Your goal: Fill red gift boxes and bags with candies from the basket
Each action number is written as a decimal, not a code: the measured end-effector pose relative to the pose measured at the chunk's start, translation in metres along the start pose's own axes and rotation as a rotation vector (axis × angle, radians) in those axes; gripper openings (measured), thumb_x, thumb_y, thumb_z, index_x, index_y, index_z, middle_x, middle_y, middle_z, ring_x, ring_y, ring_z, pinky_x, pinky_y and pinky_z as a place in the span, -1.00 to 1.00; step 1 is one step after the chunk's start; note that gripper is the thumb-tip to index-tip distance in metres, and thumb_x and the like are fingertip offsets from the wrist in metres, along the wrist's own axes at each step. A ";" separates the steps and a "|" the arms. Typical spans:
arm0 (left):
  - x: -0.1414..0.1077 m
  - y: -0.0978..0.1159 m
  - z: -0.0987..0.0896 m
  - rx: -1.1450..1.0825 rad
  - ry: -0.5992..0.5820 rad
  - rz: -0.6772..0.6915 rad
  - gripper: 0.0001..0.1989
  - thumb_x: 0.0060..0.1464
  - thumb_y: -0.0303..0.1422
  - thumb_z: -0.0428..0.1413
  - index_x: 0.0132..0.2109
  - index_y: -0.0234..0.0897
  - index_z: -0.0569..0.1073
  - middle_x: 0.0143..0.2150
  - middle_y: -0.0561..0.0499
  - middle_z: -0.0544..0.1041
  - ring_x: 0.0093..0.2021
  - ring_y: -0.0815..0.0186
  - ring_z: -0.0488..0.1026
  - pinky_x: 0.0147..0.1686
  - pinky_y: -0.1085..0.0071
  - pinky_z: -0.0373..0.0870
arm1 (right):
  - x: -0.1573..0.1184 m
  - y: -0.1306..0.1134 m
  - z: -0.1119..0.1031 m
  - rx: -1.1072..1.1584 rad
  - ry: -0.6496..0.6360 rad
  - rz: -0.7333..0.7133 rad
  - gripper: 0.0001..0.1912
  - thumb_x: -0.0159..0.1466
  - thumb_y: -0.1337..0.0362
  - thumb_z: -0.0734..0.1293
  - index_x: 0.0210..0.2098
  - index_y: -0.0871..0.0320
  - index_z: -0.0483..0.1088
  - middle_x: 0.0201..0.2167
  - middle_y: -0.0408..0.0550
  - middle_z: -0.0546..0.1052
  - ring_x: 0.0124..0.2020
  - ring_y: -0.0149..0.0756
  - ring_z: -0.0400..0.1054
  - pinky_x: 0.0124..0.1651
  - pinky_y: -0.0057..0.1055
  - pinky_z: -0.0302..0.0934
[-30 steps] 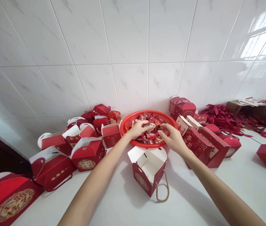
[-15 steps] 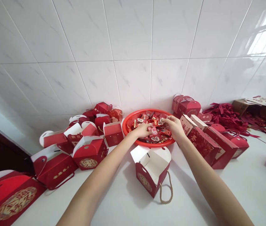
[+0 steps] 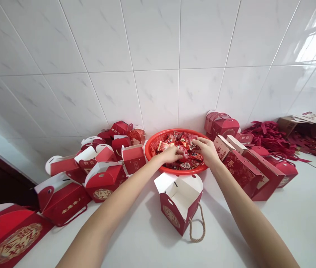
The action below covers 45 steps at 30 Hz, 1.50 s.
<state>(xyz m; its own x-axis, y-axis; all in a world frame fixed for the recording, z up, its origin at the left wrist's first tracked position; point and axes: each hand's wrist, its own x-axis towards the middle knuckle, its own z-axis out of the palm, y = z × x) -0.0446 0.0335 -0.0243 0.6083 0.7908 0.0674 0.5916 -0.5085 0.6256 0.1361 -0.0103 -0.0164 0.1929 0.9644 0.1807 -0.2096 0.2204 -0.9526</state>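
Observation:
Both hands are over a red plastic basket (image 3: 149,143) heaped with small wrapped candies (image 3: 185,166). My left hand (image 3: 171,155) pinches a red-wrapped candy (image 3: 184,152) between thumb and fingers near the middle of the heap. At the basket's right side my right hand (image 3: 206,149) has its fingers closed on another wrapped candy (image 3: 192,143), red with a white patch. Just in front of the basket stands a red gift box (image 3: 174,208) with its white flaps up and its inside bare. A twisted rope handle hangs from its right side.
Several open red boxes (image 3: 106,182) crowd the left side. Red gift bags (image 3: 266,173) lean at the right, with closed boxes (image 3: 225,126) behind. Farther right are a pile of dark red ribbons (image 3: 269,139) and a cardboard carton (image 3: 286,125). A tiled wall (image 3: 158,93) rises behind.
My left fingers have closed on the red-wrapped candy and shifted slightly among the candies. My right hand has barely moved. The box in front stays in place.

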 end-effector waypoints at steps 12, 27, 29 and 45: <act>-0.008 0.015 -0.004 -0.179 0.255 0.212 -0.72 0.17 -0.46 0.10 -0.02 -0.30 0.62 0.00 -0.11 0.63 0.03 0.16 0.53 0.10 0.25 0.43 | 0.000 0.002 -0.001 0.038 0.017 -0.028 -0.61 -0.17 0.03 0.58 -0.50 0.12 0.45 -0.53 -0.20 0.49 -0.48 -0.36 0.32 -0.42 -0.42 0.21; -0.005 0.011 0.002 0.359 -0.195 0.144 -0.78 0.09 -0.37 0.15 -0.14 -0.23 0.64 -0.15 -0.07 0.66 -0.16 0.17 0.54 -0.16 0.41 0.36 | 0.003 0.004 -0.003 0.123 0.153 -0.101 -0.65 -0.09 0.02 0.50 -0.46 0.07 0.38 -0.52 -0.19 0.50 -0.42 -0.26 0.40 -0.38 -0.36 0.29; -0.004 0.012 0.002 0.406 -0.174 0.144 -0.83 0.10 -0.31 0.17 -0.25 -0.25 0.65 -0.21 -0.08 0.65 -0.20 0.15 0.53 -0.21 0.39 0.34 | 0.005 0.005 -0.004 0.134 0.167 -0.108 -0.65 -0.08 0.01 0.49 -0.44 0.06 0.37 -0.51 -0.20 0.50 -0.40 -0.25 0.42 -0.36 -0.34 0.31; 0.046 0.036 0.006 0.540 -0.141 0.144 -0.65 0.08 -0.51 0.11 0.03 -0.35 0.55 0.11 -0.24 0.52 0.02 0.04 0.51 -0.06 0.34 0.42 | 0.012 0.012 -0.005 0.246 0.368 -0.220 -0.66 -0.03 0.07 0.46 -0.42 0.06 0.28 -0.49 -0.26 0.41 -0.45 -0.37 0.30 -0.33 -0.42 0.25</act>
<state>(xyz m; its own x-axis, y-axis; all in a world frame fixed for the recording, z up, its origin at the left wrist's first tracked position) 0.0076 0.0496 -0.0031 0.7454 0.6666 -0.0049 0.6614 -0.7387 0.1300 0.1411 0.0033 -0.0272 0.5743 0.7855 0.2304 -0.3376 0.4837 -0.8075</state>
